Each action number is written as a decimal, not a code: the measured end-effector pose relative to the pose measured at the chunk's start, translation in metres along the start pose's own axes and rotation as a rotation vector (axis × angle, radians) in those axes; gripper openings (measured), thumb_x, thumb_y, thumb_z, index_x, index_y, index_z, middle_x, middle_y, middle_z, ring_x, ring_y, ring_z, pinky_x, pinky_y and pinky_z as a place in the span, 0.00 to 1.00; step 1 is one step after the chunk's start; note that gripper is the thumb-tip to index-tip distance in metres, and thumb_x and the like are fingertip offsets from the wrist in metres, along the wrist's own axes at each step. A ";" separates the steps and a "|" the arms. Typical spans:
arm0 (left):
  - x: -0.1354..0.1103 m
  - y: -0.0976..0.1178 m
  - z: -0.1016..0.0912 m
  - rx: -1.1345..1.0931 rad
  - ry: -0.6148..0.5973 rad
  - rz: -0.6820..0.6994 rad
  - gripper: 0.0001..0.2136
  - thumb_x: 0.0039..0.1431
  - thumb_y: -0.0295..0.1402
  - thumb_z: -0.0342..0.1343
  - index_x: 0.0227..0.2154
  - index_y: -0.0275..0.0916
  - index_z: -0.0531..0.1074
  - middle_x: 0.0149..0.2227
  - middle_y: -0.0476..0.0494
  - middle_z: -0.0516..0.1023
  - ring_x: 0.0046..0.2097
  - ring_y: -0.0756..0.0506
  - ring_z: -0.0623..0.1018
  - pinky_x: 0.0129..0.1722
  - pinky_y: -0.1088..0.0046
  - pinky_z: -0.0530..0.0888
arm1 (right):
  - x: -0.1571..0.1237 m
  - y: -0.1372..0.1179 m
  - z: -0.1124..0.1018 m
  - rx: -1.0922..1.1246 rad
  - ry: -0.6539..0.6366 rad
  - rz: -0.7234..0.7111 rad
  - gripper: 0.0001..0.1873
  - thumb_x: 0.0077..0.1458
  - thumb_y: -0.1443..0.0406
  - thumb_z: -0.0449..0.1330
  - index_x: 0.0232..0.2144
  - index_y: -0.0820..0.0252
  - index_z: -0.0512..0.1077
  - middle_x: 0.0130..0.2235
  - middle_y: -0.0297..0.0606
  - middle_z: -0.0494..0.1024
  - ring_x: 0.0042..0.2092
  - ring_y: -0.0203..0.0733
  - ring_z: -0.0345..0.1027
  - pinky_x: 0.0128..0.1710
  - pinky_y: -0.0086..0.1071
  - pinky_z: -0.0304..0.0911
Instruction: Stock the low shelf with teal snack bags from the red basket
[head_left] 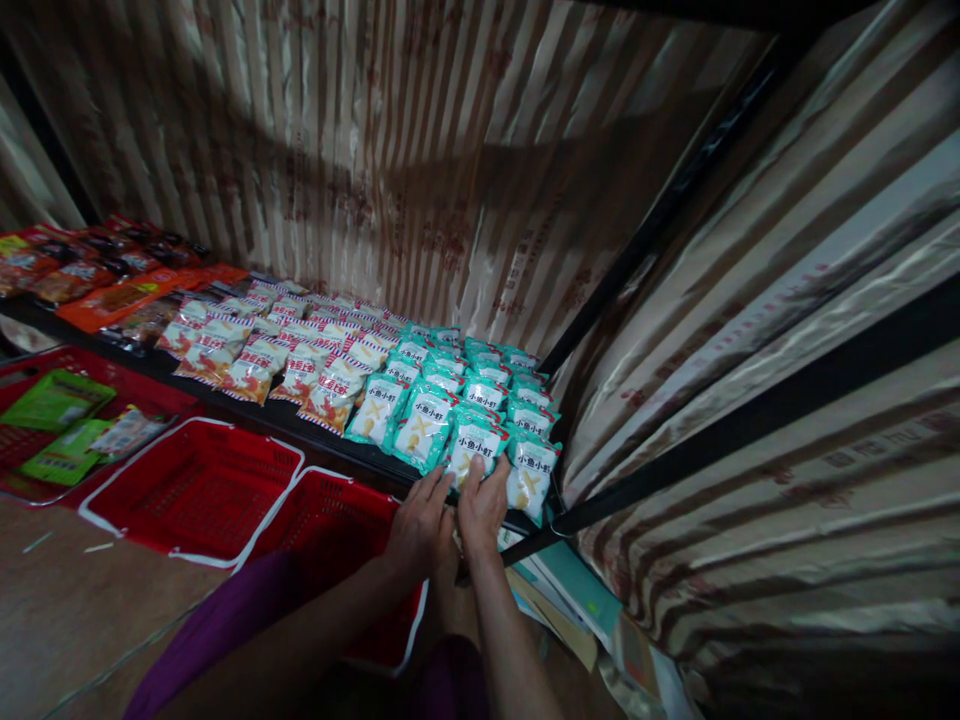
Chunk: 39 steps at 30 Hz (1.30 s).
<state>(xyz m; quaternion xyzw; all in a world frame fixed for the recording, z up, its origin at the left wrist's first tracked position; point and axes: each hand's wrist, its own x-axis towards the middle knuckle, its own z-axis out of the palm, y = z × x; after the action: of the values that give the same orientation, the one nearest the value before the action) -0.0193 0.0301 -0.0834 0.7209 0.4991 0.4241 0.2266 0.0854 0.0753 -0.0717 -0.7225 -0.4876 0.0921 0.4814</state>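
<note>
Rows of teal-and-white snack bags [424, 424] lean in columns at the right end of a dark shelf [315, 432]. My right hand [482, 503] rests its outstretched fingers on the lower front of one front-row snack bag [478, 436]. Beside it, my left hand [421, 522] reaches to the lower left edge of that same bag, fingers extended and lying close together. The undersides of both hands are hidden. Another teal bag [531, 478] stands just right of my right hand.
White-and-orange snack bags [259, 366] fill the shelf's middle, with orange-red packs [79, 280] farther left. Red baskets with white rims [298, 465] sit below; the leftmost holds green packets [60, 400]. A black metal post [600, 300] and striped curtain [750, 330] bound the right side.
</note>
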 end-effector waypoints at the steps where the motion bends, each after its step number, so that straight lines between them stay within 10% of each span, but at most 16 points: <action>1: 0.001 0.000 0.000 0.019 -0.004 0.003 0.24 0.55 0.26 0.47 0.56 0.36 0.65 0.60 0.35 0.65 0.59 0.38 0.67 0.59 0.56 0.65 | 0.000 0.000 0.001 0.007 0.010 -0.010 0.35 0.58 0.48 0.41 0.55 0.72 0.58 0.53 0.62 0.69 0.55 0.58 0.63 0.52 0.47 0.56; 10: -0.001 0.001 -0.001 0.061 -0.091 -0.012 0.25 0.58 0.27 0.45 0.59 0.35 0.61 0.63 0.31 0.58 0.60 0.36 0.65 0.57 0.56 0.65 | -0.002 -0.007 0.000 0.088 0.021 -0.098 0.37 0.58 0.52 0.42 0.62 0.74 0.47 0.64 0.61 0.51 0.66 0.55 0.42 0.61 0.50 0.47; 39: 0.009 0.003 0.002 0.318 -0.033 0.112 0.25 0.60 0.27 0.44 0.61 0.36 0.57 0.57 0.30 0.63 0.53 0.37 0.68 0.50 0.58 0.71 | 0.001 0.004 0.003 0.059 -0.035 -0.232 0.37 0.59 0.52 0.46 0.64 0.69 0.45 0.63 0.59 0.54 0.64 0.55 0.49 0.59 0.53 0.50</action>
<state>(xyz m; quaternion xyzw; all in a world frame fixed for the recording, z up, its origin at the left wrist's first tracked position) -0.0143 0.0375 -0.0789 0.7812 0.5151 0.3398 0.0940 0.0868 0.0779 -0.0764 -0.6450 -0.5734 0.0626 0.5012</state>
